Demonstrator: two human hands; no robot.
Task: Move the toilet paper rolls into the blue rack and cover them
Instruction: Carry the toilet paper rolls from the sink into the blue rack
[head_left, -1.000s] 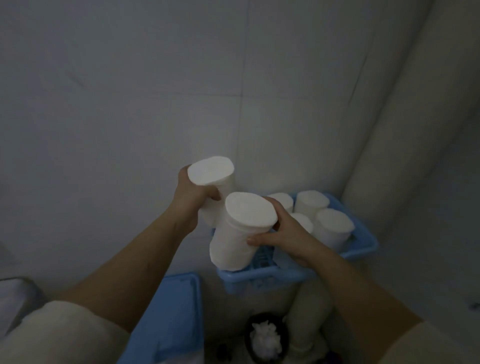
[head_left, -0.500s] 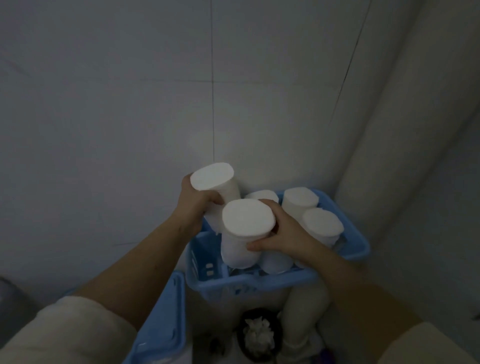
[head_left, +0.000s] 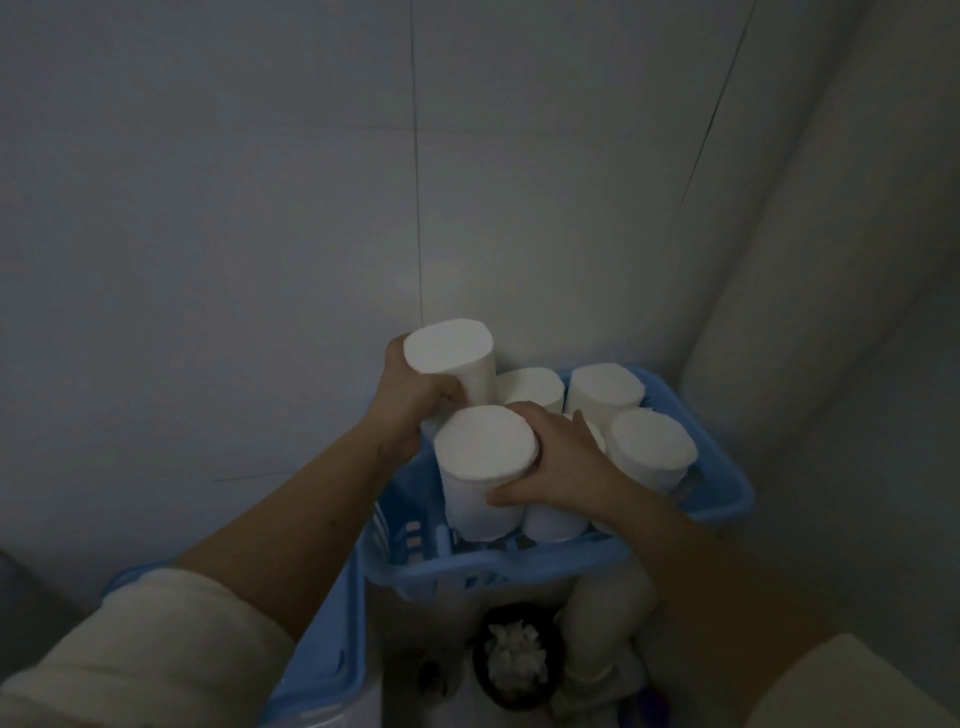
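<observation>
A dim corner of tiled wall, seen from above. At lower left, part of a second blue bin is showing beside a pale sleeve. The left hand is gripping a white roll upright, holding it above the rack's back-left corner. The right hand is wrapping around a front roll, which is standing inside the blue rack at its front left. Four more rolls are standing upright in the rack, toward the right and back, packed closely together. Below the rack, a dark bucket is holding crumpled white paper. A wide pale pipe is rising at right.
</observation>
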